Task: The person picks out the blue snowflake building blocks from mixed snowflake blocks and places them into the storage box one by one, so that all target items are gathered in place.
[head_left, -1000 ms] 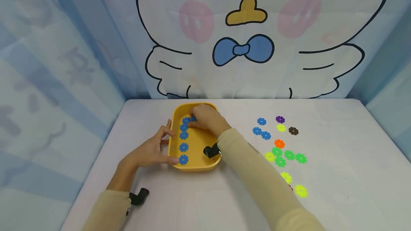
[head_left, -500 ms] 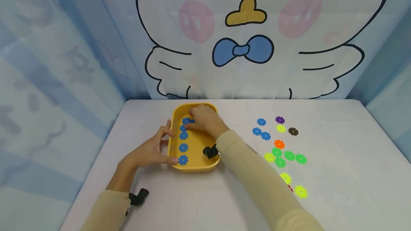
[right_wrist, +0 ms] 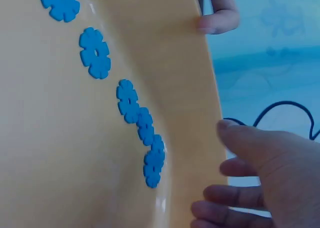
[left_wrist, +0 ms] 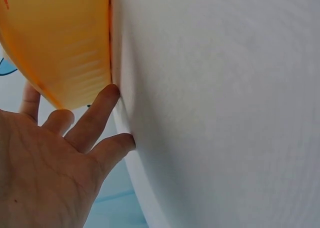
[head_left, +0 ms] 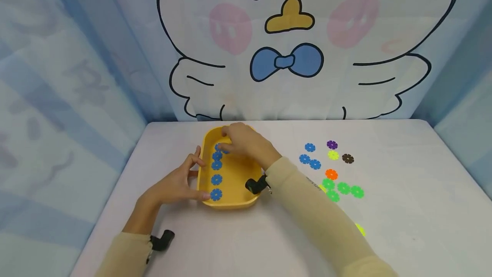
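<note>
A yellow tray [head_left: 240, 202] holds a column of blue snowflake discs [head_left: 217, 179] along its left side. At the tray's left wall my left hand [head_left: 171, 187] grips the rim, thumb over the edge and fingers along the outside. In the left wrist view, the fingers [left_wrist: 97, 118] of that hand lie against the tray's outer wall. My right hand [head_left: 246, 140] reaches over the far end of the tray, close to the farthest blue discs and partly covering them. In the right wrist view its fingers [right_wrist: 235, 195] are loosely bent by the wall, with no disc visible between them.
To the right on the white table [head_left: 415, 208] lie loose discs: blue [head_left: 309, 147], purple [head_left: 332, 145], brown [head_left: 347, 158], orange [head_left: 332, 174], several green [head_left: 344, 188] and some yellow [head_left: 333, 155]. My right sleeve [head_left: 319, 213] covers part of them. A cartoon curtain [head_left: 292, 97] stands behind.
The right hand has risen slightly from the far blue discs, and the forearm has shifted right over some yellow discs. My left hand keeps its place on the tray. The head view has shifted slightly.
</note>
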Demonstrator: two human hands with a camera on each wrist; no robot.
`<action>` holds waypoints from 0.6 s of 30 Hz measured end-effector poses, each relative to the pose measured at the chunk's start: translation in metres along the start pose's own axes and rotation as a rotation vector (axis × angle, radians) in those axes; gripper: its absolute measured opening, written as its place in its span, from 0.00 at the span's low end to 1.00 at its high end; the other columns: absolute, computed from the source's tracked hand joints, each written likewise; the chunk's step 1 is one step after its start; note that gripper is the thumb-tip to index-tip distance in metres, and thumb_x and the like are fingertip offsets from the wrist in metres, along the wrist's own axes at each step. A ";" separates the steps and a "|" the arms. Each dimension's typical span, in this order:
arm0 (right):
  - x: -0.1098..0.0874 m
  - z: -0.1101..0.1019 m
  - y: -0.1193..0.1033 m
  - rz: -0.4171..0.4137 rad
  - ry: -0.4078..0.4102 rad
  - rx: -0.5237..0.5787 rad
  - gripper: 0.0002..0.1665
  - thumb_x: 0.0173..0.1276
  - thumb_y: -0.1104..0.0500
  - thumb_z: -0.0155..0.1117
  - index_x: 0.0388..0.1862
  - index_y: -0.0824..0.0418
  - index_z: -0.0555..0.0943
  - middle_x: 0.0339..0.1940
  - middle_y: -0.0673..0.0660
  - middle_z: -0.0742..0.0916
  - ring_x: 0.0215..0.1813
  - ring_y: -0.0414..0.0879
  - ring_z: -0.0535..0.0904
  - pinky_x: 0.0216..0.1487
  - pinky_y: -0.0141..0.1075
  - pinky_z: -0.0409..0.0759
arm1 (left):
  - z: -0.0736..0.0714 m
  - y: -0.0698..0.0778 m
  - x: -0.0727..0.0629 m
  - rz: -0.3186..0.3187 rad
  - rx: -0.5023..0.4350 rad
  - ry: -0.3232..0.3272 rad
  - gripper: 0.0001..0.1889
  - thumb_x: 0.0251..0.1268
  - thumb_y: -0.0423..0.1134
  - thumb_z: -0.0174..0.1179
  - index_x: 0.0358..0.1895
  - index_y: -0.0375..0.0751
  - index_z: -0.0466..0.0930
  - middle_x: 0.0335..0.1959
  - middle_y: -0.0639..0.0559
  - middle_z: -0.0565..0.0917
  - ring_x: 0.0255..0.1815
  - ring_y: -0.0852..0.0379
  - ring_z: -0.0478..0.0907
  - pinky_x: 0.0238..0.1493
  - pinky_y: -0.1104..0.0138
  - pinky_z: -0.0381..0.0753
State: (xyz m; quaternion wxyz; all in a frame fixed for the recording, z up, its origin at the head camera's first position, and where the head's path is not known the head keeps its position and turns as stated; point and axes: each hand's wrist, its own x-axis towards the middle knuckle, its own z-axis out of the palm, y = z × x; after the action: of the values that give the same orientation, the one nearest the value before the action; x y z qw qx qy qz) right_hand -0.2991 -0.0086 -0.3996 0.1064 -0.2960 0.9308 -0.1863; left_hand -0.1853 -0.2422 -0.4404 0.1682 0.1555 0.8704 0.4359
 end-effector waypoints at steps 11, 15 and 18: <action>-0.039 -0.035 0.001 -0.104 0.055 -0.061 0.27 0.76 0.45 0.64 0.65 0.58 0.79 0.57 0.57 0.86 0.56 0.49 0.81 0.59 0.41 0.83 | 0.000 -0.001 0.000 -0.030 0.017 0.015 0.41 0.50 0.51 0.81 0.60 0.52 0.60 0.86 0.48 0.35 0.68 0.41 0.74 0.70 0.46 0.74; -0.054 -0.042 0.008 -0.120 0.096 -0.056 0.25 0.75 0.47 0.65 0.64 0.58 0.80 0.56 0.56 0.85 0.55 0.49 0.81 0.58 0.41 0.83 | 0.001 -0.001 0.002 -0.030 0.022 0.020 0.41 0.49 0.52 0.81 0.60 0.52 0.60 0.86 0.48 0.35 0.68 0.41 0.74 0.71 0.47 0.74; -0.067 -0.045 0.016 -0.132 0.131 -0.055 0.24 0.75 0.47 0.65 0.63 0.57 0.81 0.55 0.54 0.84 0.54 0.48 0.80 0.58 0.40 0.83 | 0.002 -0.001 0.002 -0.029 0.028 0.021 0.41 0.49 0.52 0.81 0.60 0.52 0.60 0.86 0.48 0.35 0.69 0.41 0.74 0.71 0.47 0.73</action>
State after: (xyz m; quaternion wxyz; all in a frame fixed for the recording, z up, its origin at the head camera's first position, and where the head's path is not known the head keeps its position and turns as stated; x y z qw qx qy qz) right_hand -0.2676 0.0553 -0.3597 0.0247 -0.3466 0.9190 -0.1864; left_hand -0.1868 -0.2406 -0.4423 0.1631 0.1407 0.8803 0.4228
